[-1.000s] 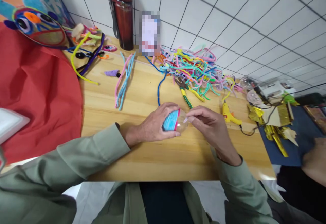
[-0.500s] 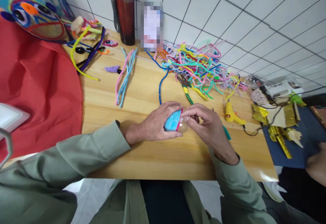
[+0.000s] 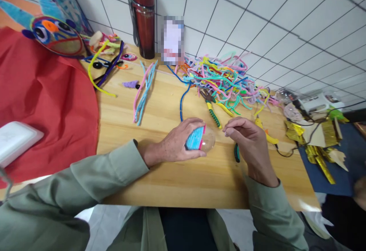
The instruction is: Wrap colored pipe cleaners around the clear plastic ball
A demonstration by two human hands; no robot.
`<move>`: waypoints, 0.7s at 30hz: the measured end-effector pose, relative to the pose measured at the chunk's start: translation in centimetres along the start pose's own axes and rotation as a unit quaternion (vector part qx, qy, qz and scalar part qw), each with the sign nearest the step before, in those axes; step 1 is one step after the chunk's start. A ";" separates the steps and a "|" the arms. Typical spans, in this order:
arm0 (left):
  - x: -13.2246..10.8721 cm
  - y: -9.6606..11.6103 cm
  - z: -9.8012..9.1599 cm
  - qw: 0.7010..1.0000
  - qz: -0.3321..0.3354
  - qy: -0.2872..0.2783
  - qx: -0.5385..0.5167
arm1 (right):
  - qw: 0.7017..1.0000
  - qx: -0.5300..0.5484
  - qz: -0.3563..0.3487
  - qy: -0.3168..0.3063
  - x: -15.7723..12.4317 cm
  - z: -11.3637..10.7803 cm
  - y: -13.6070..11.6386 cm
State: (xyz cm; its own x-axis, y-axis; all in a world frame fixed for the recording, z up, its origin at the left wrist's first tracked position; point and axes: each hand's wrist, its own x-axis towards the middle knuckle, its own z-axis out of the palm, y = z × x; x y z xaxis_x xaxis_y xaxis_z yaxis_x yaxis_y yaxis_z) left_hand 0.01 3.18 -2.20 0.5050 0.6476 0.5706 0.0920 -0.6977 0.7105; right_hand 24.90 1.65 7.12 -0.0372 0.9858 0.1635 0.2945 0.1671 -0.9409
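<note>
My left hand is wrapped round a clear plastic ball that is partly covered with blue pipe cleaner and edged with a pink-red strip. The bare clear end of the ball faces right. My right hand is apart from the ball, thumb and forefinger pinched together; a tiny pale bit shows at the fingertips, too small to name. Beyond the hands lie yellow-green pliers, and a blue pipe cleaner runs toward my left hand. A dark green handle shows beside my right wrist.
A heap of coloured pipe cleaners lies by the tiled wall, near a red thermos and a blurred upright phone-like panel. A yellow glue gun with its cord is at right. Red cloth covers the left side.
My right hand has drawn away from the ball to the right, still pinched. More of the ball's clear end shows. My left hand keeps its hold, and the view has shifted slightly.
</note>
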 end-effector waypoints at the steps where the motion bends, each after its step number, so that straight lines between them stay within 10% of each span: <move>1: 0.0 0.0 -0.1 1.000 -0.003 -0.003 0.003 | 1.000 0.015 0.009 0.009 0.0 -0.5 0.7; 21: -0.8 -0.8 -0.3 0.999 -0.024 -0.020 -0.015 | 0.976 -0.216 -0.011 0.019 -0.6 -2.2 7.0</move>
State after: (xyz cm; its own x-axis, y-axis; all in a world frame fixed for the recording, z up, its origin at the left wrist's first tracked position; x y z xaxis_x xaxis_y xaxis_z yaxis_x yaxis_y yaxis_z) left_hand -0.70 3.33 -3.05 0.5348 0.6674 0.5182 0.0923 -0.6558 0.7493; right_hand 29.05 2.20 1.09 -0.0145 0.9795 0.2011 0.6699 0.1588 -0.7253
